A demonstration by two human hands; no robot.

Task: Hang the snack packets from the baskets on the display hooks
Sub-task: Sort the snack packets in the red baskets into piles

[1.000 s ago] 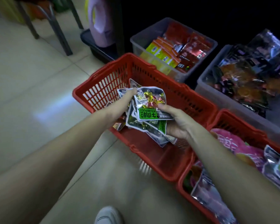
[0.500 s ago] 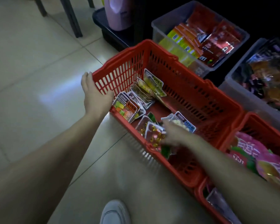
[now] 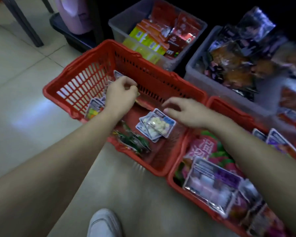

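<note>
Step in hand: picking pkts from the red basket point(image 3: 58, 93) on the floor (hooks not in view). L hand point(image 3: 121, 94) is inside by the far wall, fingers curled; can't tell if it pinches anything. R hand point(image 3: 183, 112) hovers loosely curled and empty, just above the white-snack pkts point(image 3: 158, 126). Next, prob.: pinch the top pkt by its header edge, lift w/o dragging the stack.
</note>
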